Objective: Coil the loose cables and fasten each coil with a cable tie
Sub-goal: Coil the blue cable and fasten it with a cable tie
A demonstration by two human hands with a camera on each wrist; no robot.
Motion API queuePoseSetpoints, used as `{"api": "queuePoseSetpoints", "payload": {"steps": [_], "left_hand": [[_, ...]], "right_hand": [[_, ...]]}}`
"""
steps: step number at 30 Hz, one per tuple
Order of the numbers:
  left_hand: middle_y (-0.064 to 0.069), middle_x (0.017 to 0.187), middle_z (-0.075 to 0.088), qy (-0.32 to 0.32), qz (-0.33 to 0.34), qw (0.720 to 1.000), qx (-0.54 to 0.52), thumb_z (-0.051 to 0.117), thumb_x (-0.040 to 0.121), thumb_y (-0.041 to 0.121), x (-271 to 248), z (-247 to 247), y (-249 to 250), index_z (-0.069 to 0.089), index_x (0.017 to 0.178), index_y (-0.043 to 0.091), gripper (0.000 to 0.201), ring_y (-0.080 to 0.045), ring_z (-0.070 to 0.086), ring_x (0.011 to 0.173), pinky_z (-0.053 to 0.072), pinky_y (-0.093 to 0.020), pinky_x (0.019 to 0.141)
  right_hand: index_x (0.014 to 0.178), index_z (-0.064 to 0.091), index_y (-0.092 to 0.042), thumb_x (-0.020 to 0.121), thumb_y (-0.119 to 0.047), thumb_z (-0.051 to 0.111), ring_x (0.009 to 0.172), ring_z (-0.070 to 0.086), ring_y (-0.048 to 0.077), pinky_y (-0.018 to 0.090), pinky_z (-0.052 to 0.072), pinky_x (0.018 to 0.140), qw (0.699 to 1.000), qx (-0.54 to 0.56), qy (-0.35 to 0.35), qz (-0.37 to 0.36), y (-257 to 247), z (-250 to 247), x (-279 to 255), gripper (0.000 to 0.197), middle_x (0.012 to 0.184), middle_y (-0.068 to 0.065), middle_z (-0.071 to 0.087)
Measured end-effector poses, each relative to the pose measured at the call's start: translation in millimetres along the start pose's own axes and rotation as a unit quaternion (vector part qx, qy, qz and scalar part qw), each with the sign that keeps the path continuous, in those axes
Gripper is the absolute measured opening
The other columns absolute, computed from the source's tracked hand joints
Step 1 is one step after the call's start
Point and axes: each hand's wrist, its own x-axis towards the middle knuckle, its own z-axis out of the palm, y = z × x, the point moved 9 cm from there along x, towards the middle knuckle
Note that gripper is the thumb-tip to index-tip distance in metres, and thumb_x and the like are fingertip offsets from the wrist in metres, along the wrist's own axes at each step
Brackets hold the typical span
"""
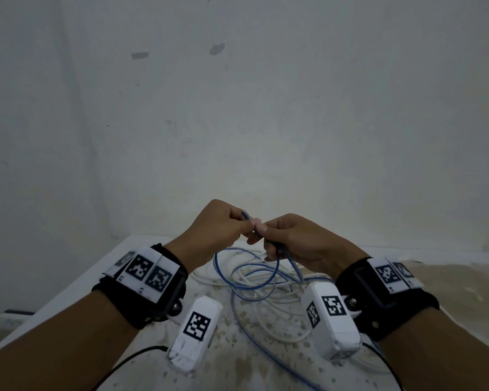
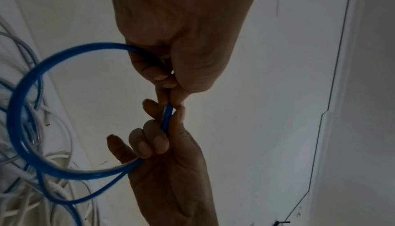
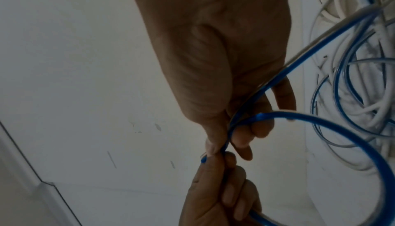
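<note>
A blue cable is held above the table between both hands. My left hand pinches it near its free end, which pokes up past the fingers. My right hand grips the same cable right beside it, fingers curled round two strands. From the left wrist, the left hand and right hand meet on the blue cable, which hangs as one round loop. The right wrist view has the right hand, left hand and blue cable. No cable tie is visible.
Tangled white cables lie with more blue cable on the speckled white table. The table's left edge runs diagonally; a pale wall stands behind. A thin black lead trails from my left wrist.
</note>
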Motion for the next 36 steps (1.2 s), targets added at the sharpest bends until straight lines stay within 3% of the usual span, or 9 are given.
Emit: {"api": "queuePoseSetpoints", "payload": {"steps": [4, 9, 11, 14, 17, 19, 23, 31, 36], "left_hand": [[-0.004, 0.069, 0.068, 0.000, 0.010, 1.000, -0.021, 0.066, 0.093, 0.024, -3, 3, 5, 0.078, 0.083, 0.009, 0.021, -0.008, 0.050, 0.054, 0.044, -0.020, 0.053], [-0.003, 0.096, 0.065, 0.119, -0.022, 0.993, 0.003, 0.047, 0.099, 0.049, -2, -22, -7, 0.064, 0.097, 0.012, 0.041, -0.018, 0.061, 0.089, 0.048, -0.037, 0.084], [-0.010, 0.085, 0.061, 0.128, -0.096, 0.985, -0.064, 0.044, 0.102, 0.044, -10, -22, -26, 0.059, 0.082, 0.008, 0.044, -0.022, 0.058, 0.072, 0.049, -0.035, 0.075], [-0.009, 0.069, 0.066, -0.078, -0.227, 0.963, -0.120, 0.037, 0.100, 0.057, -41, 40, -46, 0.063, 0.074, 0.007, 0.062, -0.017, 0.055, 0.053, 0.047, -0.024, 0.054], [-0.015, 0.096, 0.074, -0.256, -0.274, 0.895, -0.240, 0.022, 0.090, 0.076, -64, 110, -38, 0.070, 0.105, -0.001, 0.092, -0.022, 0.069, 0.073, 0.054, -0.026, 0.061], [-0.022, 0.107, 0.070, -0.205, -0.280, 0.834, -0.429, 0.029, 0.092, 0.072, -51, 132, -23, 0.061, 0.122, -0.006, 0.090, -0.030, 0.070, 0.085, 0.058, -0.033, 0.069], [-0.022, 0.086, 0.064, 0.104, -0.211, 0.730, -0.641, 0.037, 0.107, 0.023, -24, 103, -7, 0.046, 0.121, 0.000, 0.029, -0.028, 0.065, 0.072, 0.058, -0.039, 0.073], [-0.020, 0.099, 0.065, 0.101, -0.212, 0.837, -0.494, 0.029, 0.099, -0.007, -33, 98, 2, 0.028, 0.145, -0.001, 0.047, -0.028, 0.070, 0.064, 0.058, -0.032, 0.051], [-0.018, 0.088, 0.069, 0.073, -0.223, 0.910, -0.342, 0.035, 0.103, 0.003, -28, 69, -7, 0.055, 0.113, -0.007, 0.025, -0.028, 0.068, 0.073, 0.056, -0.036, 0.060]], "right_hand": [[0.087, 0.065, -0.002, 0.100, -0.026, 0.054, 0.055, 0.046, 0.014, 0.035, 0.045, 0.076, 0.999, 0.048, 0.004, -0.002, -1, 0, 2, 0.030, 0.057, 0.003, 0.049], [0.082, 0.058, -0.006, 0.102, -0.019, 0.048, 0.051, 0.050, 0.012, 0.029, 0.050, 0.070, 0.983, 0.159, 0.092, -0.017, -12, -26, 2, 0.026, 0.058, 0.002, 0.052], [0.082, 0.058, -0.009, 0.102, -0.022, 0.048, 0.051, 0.050, 0.011, 0.031, 0.053, 0.072, 0.965, 0.220, 0.132, -0.052, -24, -43, -1, 0.025, 0.058, -0.001, 0.052], [0.082, 0.059, -0.014, 0.101, -0.029, 0.051, 0.051, 0.048, 0.011, 0.031, 0.054, 0.069, 0.924, 0.325, 0.175, -0.101, -42, -59, -5, 0.025, 0.058, -0.004, 0.050], [0.081, 0.058, -0.015, 0.100, -0.031, 0.052, 0.050, 0.047, 0.010, 0.030, 0.053, 0.066, 0.884, 0.412, 0.179, -0.131, -55, -54, -9, 0.026, 0.058, -0.004, 0.048], [0.081, 0.059, -0.015, 0.100, -0.031, 0.052, 0.051, 0.046, 0.010, 0.029, 0.052, 0.064, 0.871, 0.435, 0.178, -0.143, -58, -49, -13, 0.026, 0.058, -0.004, 0.047], [0.081, 0.058, -0.014, 0.100, -0.031, 0.053, 0.049, 0.044, 0.010, 0.027, 0.045, 0.060, 0.870, 0.413, 0.231, -0.137, -42, -64, -30, 0.026, 0.057, -0.003, 0.045], [0.083, 0.056, -0.012, 0.102, -0.031, 0.051, 0.044, 0.037, 0.008, 0.023, 0.041, 0.054, 0.864, 0.403, 0.280, -0.113, -19, -88, -36, 0.027, 0.054, -0.005, 0.042], [0.082, 0.054, -0.012, 0.103, -0.030, 0.047, 0.040, 0.036, 0.008, 0.022, 0.040, 0.048, 0.880, 0.406, 0.236, -0.073, 1, -61, -23, 0.029, 0.050, -0.005, 0.041]]}}
